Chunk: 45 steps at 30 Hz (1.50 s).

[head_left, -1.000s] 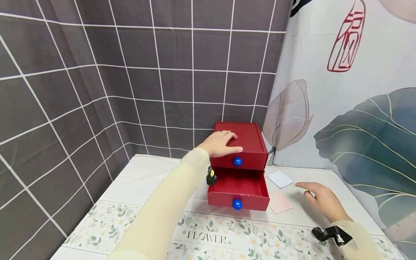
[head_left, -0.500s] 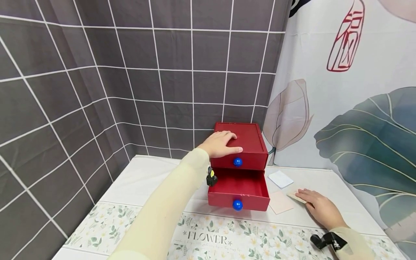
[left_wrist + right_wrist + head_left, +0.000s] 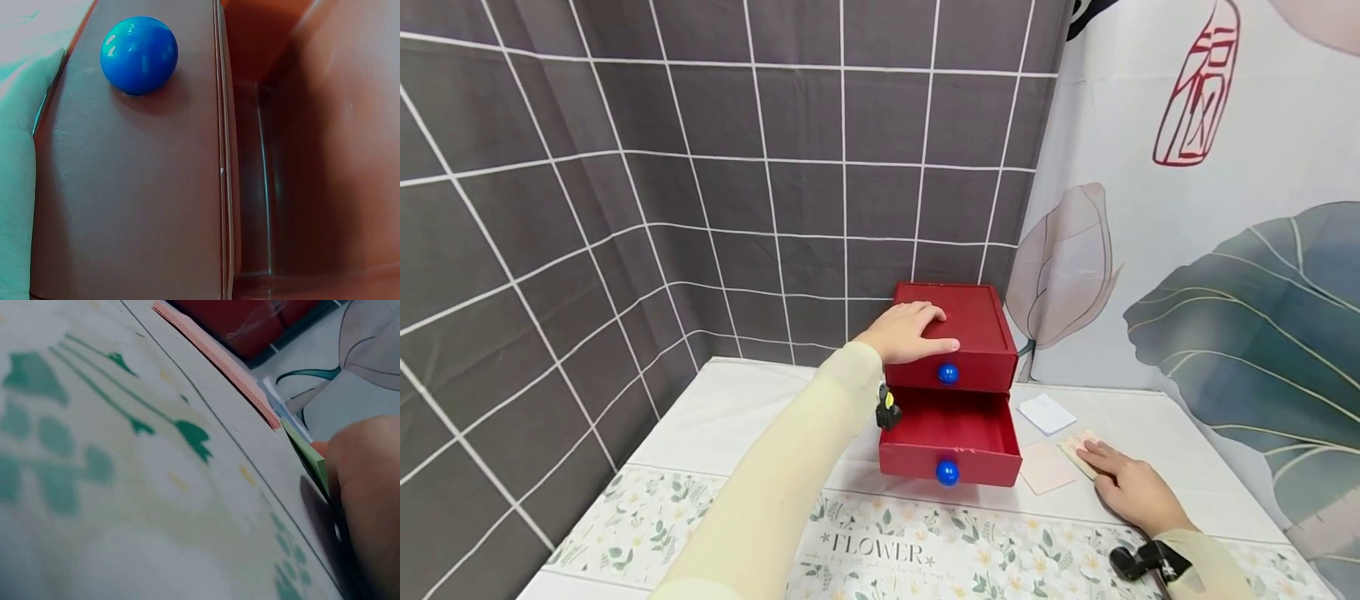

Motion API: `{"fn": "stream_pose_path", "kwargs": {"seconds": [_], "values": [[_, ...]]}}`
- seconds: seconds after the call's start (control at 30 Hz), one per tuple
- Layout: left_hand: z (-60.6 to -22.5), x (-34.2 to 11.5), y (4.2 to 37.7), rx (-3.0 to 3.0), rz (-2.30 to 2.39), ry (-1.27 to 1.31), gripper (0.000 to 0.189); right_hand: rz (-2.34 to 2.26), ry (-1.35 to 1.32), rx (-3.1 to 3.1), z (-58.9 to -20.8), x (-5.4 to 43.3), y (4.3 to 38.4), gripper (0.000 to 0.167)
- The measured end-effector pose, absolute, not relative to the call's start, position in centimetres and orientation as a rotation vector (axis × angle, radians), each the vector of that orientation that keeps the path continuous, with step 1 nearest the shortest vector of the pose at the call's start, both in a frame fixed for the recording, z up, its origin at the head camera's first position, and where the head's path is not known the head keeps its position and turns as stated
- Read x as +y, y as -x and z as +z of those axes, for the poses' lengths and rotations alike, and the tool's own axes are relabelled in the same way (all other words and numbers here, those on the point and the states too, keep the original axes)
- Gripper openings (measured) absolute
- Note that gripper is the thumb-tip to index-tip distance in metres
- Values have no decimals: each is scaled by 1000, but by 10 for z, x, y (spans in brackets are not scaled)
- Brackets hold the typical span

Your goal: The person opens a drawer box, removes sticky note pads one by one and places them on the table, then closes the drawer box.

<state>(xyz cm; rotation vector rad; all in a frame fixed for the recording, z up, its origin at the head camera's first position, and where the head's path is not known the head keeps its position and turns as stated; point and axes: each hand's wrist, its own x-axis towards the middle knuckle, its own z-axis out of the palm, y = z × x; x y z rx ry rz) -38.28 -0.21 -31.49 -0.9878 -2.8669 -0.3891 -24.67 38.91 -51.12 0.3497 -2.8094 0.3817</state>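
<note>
A small red drawer cabinet point(image 3: 955, 321) has its upper drawer closed and its lower drawer point(image 3: 951, 462) pulled out. Each drawer has a round blue knob point(image 3: 948, 373). My left hand point(image 3: 910, 333) rests spread on the cabinet's top, thumb along the front edge; the left wrist view shows the upper drawer's knob point(image 3: 139, 56). At the right, my right hand point(image 3: 1138, 496) holds a pale patterned pad of notes point(image 3: 1078, 450) at the tabletop, fingers over it and thumb by the near edge. Its green edge point(image 3: 306, 450) shows in the right wrist view.
A pink note pad point(image 3: 1047, 467) lies between the lower drawer and the right hand. Behind it is a pale blue-white pad point(image 3: 1047, 413). A flower-print runner point(image 3: 910, 558) crosses the front of the white table, and a dark grid curtain point(image 3: 805, 192) hangs behind.
My right hand has brought the patterned pad down and slightly left, from tilted to nearly flat beside the pink pad. The left hand and the cabinet have not moved.
</note>
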Motion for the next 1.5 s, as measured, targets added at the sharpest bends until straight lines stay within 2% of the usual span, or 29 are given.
{"fn": "stream_pose_path", "kwargs": {"seconds": [0.4, 0.6, 0.73, 0.93, 1.13, 1.27, 1.4, 1.5], "values": [[-312, -3, 384, -2873, -386, 995, 70, 398, -321, -2738, -514, 386, 248, 38], [-313, -3, 382, -2869, -392, 1005, 70, 486, -205, -2556, -511, 382, 241, 43], [-314, 0, 383, -2868, -394, 1006, 69, 566, -154, -2332, -506, 376, 234, 38], [-312, -3, 379, -2864, -412, 1009, 68, 561, -393, -1977, -479, 354, 234, 27], [-311, -3, 378, -2867, -419, 1005, 70, 471, -665, -1683, -426, 303, 225, 42], [-312, -2, 381, -2862, -411, 1006, 69, 469, -914, -1531, -398, 261, 210, 37], [-313, -2, 382, -2868, -407, 992, 68, 429, -1085, -1572, -397, 228, 198, 31], [-314, -3, 383, -2870, -414, 984, 69, 417, -1071, -1704, -411, 208, 193, 32]]}}
